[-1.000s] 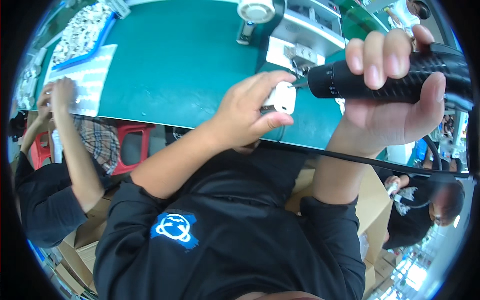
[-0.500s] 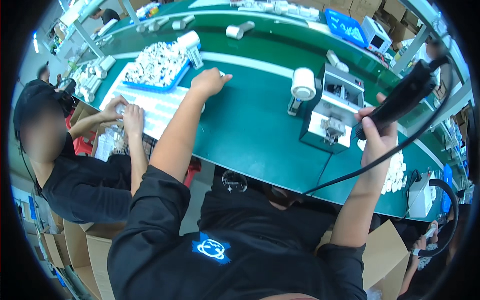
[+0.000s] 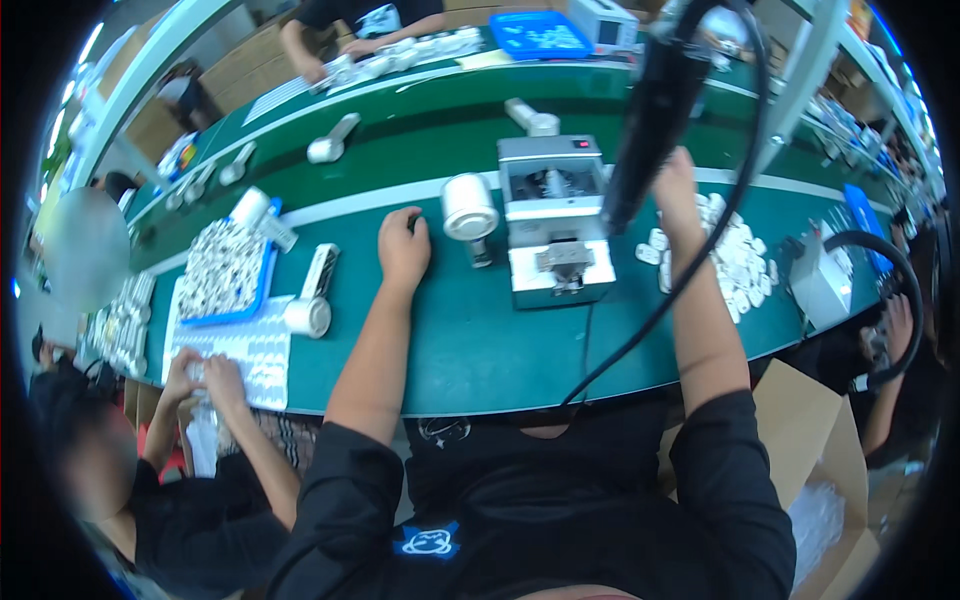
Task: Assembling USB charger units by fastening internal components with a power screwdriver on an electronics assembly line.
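Note:
My left hand [image 3: 404, 248] is curled closed over the green bench, with a small dark spot at its fingers that I cannot identify. Just right of it stands a white round-headed device with a handle [image 3: 470, 208]. A grey box machine with a small window and metal front fixture [image 3: 556, 220] sits beyond that device. Hanging large and blurred in front is a black corded tool, like an electric screwdriver [image 3: 655, 120]. Behind it is my right hand [image 3: 676, 185], its fingers mostly hidden; whether they grip the tool is unclear. White plastic pieces [image 3: 735, 265] lie beside my right forearm.
Another white device [image 3: 308, 316] lies to the left, near a blue tray of small white parts [image 3: 225, 270] and a white sheet [image 3: 260, 350]. A co-worker's hands [image 3: 205, 380] work there. The black cable [image 3: 690, 280] crosses my right forearm. An open carton [image 3: 790, 430] stands below right.
The view has swung rightward. My left hand has drawn back from the far left beside a white device. My right hand, earlier around the black tool, has reached farther out behind it.

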Tool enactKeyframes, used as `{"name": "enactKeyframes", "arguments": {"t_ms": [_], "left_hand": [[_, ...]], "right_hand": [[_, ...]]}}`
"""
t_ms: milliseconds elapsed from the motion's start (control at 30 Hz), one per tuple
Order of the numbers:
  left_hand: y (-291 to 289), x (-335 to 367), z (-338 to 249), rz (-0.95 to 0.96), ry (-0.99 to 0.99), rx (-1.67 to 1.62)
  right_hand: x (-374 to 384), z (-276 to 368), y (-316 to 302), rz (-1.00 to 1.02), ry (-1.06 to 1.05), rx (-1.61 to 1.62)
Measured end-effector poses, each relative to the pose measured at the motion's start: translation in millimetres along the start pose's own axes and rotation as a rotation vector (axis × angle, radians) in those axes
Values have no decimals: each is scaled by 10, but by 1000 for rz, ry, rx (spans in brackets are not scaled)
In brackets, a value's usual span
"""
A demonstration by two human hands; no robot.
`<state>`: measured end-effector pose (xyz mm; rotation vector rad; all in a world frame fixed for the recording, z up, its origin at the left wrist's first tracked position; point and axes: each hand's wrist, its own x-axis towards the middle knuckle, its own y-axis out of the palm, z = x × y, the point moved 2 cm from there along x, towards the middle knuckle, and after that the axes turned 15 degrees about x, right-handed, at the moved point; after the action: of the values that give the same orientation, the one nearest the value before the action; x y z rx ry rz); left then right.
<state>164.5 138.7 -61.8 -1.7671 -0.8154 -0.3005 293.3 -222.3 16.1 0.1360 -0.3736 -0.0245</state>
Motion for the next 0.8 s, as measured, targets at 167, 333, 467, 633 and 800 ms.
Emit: {"name": "enactKeyframes", "arguments": {"t_ms": [167, 333, 467, 633, 800], "left_hand": [[-118, 11, -91, 116, -5, -118], [-76, 37, -129, 95, -82, -199], [-51, 57, -150, 114, -72, -214], [-124, -46, -36, 57, -145, -192], [-28, 75, -171, 64, -104, -228]], "right_hand": [[460, -557, 409, 416, -380, -397], [1093, -976, 841, 793, -577, -684], [1375, -1419, 1084, 1117, -430, -576], [1019, -1160, 1365, 959, -6, -202], [964, -821, 777, 453, -582, -228]]}}
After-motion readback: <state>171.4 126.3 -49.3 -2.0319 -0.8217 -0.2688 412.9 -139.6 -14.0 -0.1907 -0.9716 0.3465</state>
